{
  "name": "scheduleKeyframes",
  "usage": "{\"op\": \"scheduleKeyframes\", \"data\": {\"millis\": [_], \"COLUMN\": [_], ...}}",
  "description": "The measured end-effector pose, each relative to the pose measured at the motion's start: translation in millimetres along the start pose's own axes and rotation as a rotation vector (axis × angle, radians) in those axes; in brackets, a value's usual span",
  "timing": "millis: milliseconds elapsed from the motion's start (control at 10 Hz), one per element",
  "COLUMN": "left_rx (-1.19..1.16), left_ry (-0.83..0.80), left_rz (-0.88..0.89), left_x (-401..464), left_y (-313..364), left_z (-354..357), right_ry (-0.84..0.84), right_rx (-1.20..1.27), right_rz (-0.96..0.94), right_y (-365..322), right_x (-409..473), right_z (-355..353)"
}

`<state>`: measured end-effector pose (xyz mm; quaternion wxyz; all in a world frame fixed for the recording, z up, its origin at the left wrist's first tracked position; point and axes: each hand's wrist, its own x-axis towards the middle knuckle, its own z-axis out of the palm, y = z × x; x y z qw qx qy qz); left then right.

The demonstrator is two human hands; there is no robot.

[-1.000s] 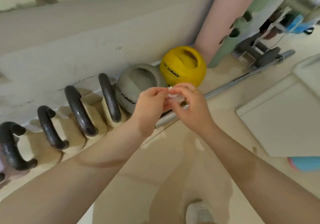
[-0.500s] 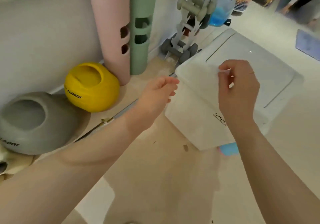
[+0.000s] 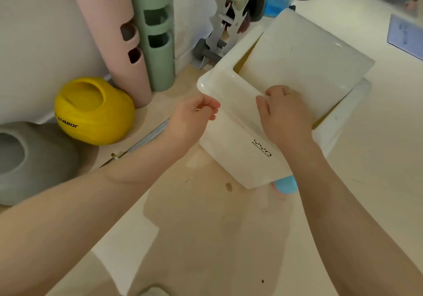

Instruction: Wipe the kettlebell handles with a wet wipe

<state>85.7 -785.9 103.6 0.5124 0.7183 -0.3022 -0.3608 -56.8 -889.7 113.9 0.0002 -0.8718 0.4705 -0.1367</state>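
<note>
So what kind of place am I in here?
Probably a home gym or workout corner: a yellow kettlebell and a grey one sit by the wall, with a dumbbell rack behind the white bin.

A white bin [image 3: 231,153] stands on the beige floor [image 3: 206,238], its swing lid [image 3: 304,62] tilted open; pink [image 3: 107,28] and green [image 3: 155,32] foam rollers lean against the wall.

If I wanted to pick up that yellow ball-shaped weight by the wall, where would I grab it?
Probably from above: the yellow kettlebell has a scooped opening in its top, facing up and slightly toward the wall. Slip your fingers into that hollow and hook them under its rim; the rest of it is smooth and round, with little to hold.
</note>
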Motion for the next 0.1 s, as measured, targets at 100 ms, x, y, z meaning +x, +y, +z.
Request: {"op": "scheduleKeyframes", "data": {"millis": [100], "left_rx": [-0.011], "left_ry": [0.046], "left_rz": [-0.026], "left_x": [0.2], "left_y": [-6.8], "left_z": [-19.4], "right_ry": [0.081], "right_rx": [-0.050], "right_rz": [-0.056], "right_y": [-22.6], "right_x": [4.2], "right_z": [0.5]}}
